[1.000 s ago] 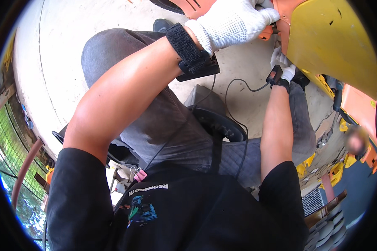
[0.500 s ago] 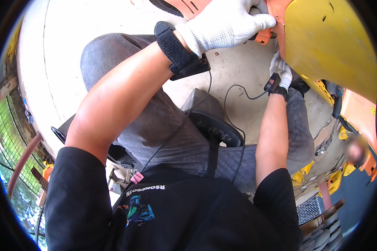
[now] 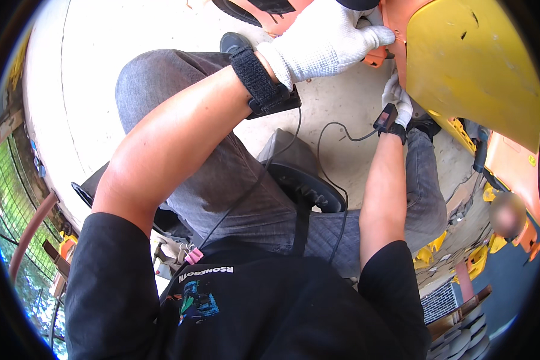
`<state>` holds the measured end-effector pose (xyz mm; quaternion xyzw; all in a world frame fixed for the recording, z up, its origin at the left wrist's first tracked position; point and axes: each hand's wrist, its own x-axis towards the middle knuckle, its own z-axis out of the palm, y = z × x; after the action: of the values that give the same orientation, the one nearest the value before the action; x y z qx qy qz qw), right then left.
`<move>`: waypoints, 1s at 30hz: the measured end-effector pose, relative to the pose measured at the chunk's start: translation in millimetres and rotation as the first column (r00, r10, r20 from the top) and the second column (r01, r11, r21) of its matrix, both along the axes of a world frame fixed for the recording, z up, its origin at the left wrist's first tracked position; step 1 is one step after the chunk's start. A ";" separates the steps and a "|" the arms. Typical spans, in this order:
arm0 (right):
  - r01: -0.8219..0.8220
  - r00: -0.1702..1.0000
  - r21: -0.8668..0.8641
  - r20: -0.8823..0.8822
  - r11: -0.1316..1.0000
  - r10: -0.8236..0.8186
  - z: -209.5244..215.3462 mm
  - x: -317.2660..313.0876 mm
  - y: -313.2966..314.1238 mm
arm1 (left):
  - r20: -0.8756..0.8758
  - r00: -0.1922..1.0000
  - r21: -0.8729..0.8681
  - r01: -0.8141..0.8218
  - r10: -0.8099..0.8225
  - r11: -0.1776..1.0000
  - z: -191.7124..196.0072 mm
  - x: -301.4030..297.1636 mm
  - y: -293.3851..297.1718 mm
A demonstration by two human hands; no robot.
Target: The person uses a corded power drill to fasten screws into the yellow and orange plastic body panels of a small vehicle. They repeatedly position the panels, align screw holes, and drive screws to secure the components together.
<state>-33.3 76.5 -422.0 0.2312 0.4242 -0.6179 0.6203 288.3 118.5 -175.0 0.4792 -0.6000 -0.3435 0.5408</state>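
My left hand (image 3: 333,43), in a white knit glove, is closed beside the edge of an orange panel (image 3: 395,18). Its thumb points right and reaches that edge; the other fingers are mostly hidden, so what they grip does not show. Just under the thumb is an orange part with a dark tip (image 3: 375,56). Lower down, my right hand (image 3: 397,99) is gloved too, its fingers bent up at the lower edge of the panel and partly hidden behind it. A small black box (image 3: 385,118) on a cable sits at the right wrist. A large scuffed yellow panel (image 3: 474,66) adjoins the orange one.
My bent legs in grey jeans (image 3: 234,180) fill the middle, above a pale floor (image 3: 90,78). A black cable (image 3: 320,150) loops between my arms. Orange and yellow parts (image 3: 510,162) stand at right, near another person. A wire fence (image 3: 15,180) is at far left.
Both hands stay at the panel, with slight shifts. A black rounded thing has come into view at the top edge above my left hand, and another dark thing left of it.
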 end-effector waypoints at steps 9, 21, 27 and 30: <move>0.000 1.000 -0.023 -0.003 1.000 0.000 11.8 5.4 6.5 | -0.224 0.966 0.322 0.198 -0.129 0.926 14.4 8.8 -0.5; 0.046 0.987 -0.027 -0.156 0.999 -0.049 20.3 11.6 8.2 | -0.206 0.971 0.251 0.174 -0.123 0.952 12.0 8.5 -2.2; -0.006 0.987 -0.017 -0.159 1.000 0.003 22.6 17.8 3.1 | -0.204 0.962 0.372 0.250 -0.184 0.894 17.8 18.9 -0.4; 0.034 0.948 -0.205 0.317 0.978 0.033 -51.8 -83.7 -1.3 | -0.281 0.937 0.287 0.289 -0.208 0.913 17.6 6.8 -9.0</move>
<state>-117.0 75.2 -473.8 0.2620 0.2513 -0.6136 0.7013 295.0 109.5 -157.4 0.4348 -0.5204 -0.5600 0.4759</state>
